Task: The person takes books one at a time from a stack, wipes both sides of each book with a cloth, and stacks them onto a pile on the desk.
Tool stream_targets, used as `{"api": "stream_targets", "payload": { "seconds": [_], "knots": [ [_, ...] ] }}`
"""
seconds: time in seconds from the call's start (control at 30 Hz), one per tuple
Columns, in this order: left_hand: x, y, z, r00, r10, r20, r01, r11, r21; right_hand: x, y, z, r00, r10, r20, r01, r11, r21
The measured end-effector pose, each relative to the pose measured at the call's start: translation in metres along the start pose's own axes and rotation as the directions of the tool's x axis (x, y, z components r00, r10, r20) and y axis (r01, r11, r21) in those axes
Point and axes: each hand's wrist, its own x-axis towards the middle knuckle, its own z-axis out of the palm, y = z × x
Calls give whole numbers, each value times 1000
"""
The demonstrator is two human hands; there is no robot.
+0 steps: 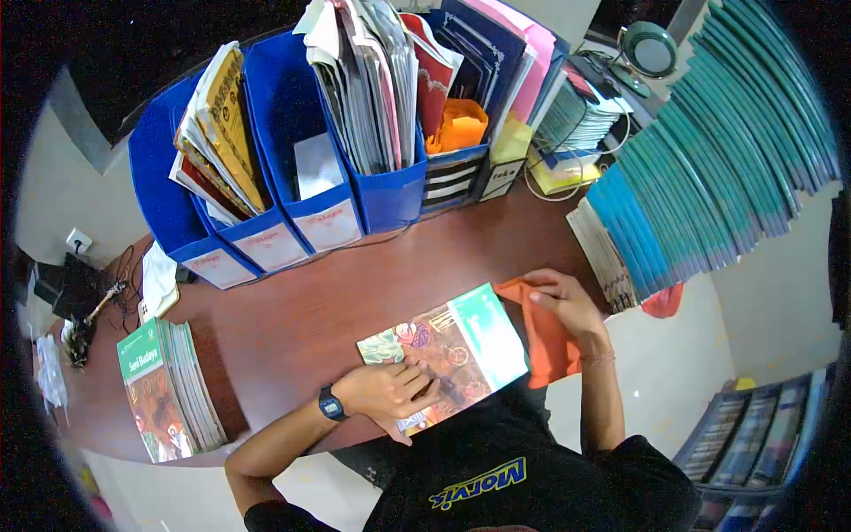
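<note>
A book (483,341) with a green, white and brown illustrated cover lies at the table's front edge, turned at an angle. My left hand (390,395), with a watch on the wrist, rests on its lower left part, fingers laid over the cover and pinching nothing. My right hand (567,306) grips an orange cloth (550,341) between thumb and fingers. The cloth hangs down beside the book's right edge and over the table's edge. Part of the book's cover is hidden under my left hand.
A stack of similar books (146,390) sits at the left. Blue file holders (390,195) with papers line the back of the table (292,310). A tall row of green-spined books (700,177) stands at the right. Cables (128,275) lie at far left.
</note>
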Motion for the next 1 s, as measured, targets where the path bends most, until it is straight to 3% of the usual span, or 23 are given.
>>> {"api": "stream_targets", "payload": {
  "seconds": [0.03, 0.17, 0.27, 0.33, 0.4, 0.43, 0.5, 0.67, 0.87, 1.0],
  "knots": [
    [2, 2, 1, 1000, 2, 4, -2, 1000, 2, 4, 7, 0, 1000, -2, 0, 2, 1000, 4],
    [18, 30, 11, 945, -317, 76, 316, 948, 29, 30, 62, 0, 993, 30, -118, 23, 908, 419],
    [15, 24, 8, 948, -289, 135, 302, 949, -86, 24, 22, 50, 971, 28, -236, 51, 945, 323],
    [16, 6, 4, 947, -272, 173, 300, 938, -171, 27, 16, 73, 929, -306, -210, 278, 948, -155],
    [17, -1, 0, 933, -327, 150, 347, 928, -137, 30, 16, 98, 811, -559, -173, 413, 757, -507],
    [18, -2, 0, 920, -370, 131, 385, 915, -121, 33, 13, 108, 810, -561, -172, 417, 757, -503],
    [18, 4, 1, 890, -445, 101, 455, 883, -116, 32, 10, 118, 790, -597, -140, 309, 585, -750],
    [21, 3, 2, 875, -434, 215, 462, 881, -102, 63, 6, 103, 878, -478, 19, 361, 637, -681],
    [15, 3, 9, 882, -444, 161, 469, 864, -185, 33, -10, 64, 922, -370, 114, 371, 759, -535],
    [18, -2, 3, 902, -394, 175, 419, 897, -142, 33, -28, 57, 978, -163, 131, 207, 841, -500]
  ]
}}
